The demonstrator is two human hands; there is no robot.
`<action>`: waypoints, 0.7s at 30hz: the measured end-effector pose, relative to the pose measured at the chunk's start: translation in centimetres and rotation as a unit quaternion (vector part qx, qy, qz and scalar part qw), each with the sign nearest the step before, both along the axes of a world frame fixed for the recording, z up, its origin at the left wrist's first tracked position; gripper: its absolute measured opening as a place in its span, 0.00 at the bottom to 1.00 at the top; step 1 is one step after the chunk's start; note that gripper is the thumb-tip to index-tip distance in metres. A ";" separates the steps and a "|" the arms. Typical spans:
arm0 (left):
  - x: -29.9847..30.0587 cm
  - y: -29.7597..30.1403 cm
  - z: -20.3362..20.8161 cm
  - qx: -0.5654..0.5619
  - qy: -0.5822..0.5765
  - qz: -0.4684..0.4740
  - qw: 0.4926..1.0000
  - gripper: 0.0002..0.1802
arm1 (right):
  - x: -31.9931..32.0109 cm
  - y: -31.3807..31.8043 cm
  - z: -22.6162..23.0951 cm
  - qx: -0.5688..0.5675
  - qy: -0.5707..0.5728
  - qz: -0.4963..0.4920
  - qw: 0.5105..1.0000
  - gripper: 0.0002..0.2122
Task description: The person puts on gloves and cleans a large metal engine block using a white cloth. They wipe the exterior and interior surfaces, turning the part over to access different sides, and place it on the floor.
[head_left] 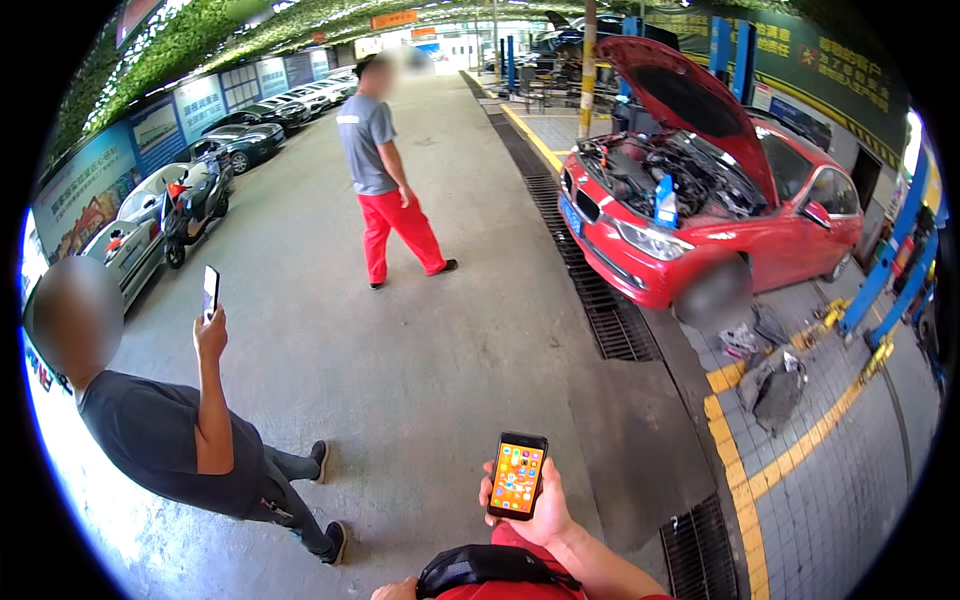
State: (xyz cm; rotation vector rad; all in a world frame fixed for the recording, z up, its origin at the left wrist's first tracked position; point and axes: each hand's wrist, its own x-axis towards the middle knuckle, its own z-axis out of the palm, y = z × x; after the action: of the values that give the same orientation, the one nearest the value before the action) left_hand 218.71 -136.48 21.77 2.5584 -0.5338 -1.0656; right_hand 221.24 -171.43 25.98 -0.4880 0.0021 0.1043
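My right hand [548, 508] is wrapped round a black smartphone [518, 474], held upright in front of my body. Its screen is lit, with an orange background and rows of small app icons. At the lower edge only a small part of my left hand [396, 590] shows, beside a black pouch [488, 566] worn against my red clothing. The left hand's fingers are cut off by the picture's edge.
To the left a person in dark clothes [165, 440] holds up another phone [211, 292]. Farther ahead stands a person in red trousers [400, 225]. A red car [690, 250] with its bonnet raised is at the right, beside floor grates [620, 325] and blue lift posts [890, 255].
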 end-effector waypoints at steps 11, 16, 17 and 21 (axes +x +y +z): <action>24.6 -18.9 2.3 -0.030 0.009 0.042 0.999 0.36 | 28.5 -21.8 2.5 -0.092 -0.034 0.055 0.994 0.28; 40.5 -27.6 -2.3 -0.037 0.006 -0.036 0.999 0.35 | 37.3 -34.3 -4.5 -0.142 0.045 -0.104 0.983 0.25; 44.3 -29.8 -2.6 -0.038 0.023 -0.063 0.997 0.35 | 38.4 -36.8 -6.3 -0.179 0.119 -0.117 0.970 0.22; 59.5 -40.0 -0.5 0.036 0.014 -0.200 0.979 0.41 | 40.9 -44.0 -13.3 -0.327 0.300 -0.105 0.890 0.20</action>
State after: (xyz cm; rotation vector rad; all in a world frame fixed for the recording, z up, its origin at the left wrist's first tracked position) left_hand 278.24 -176.45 21.26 2.5542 -1.0540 -1.2668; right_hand 262.16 -215.42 12.70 -1.1128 0.7186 0.0352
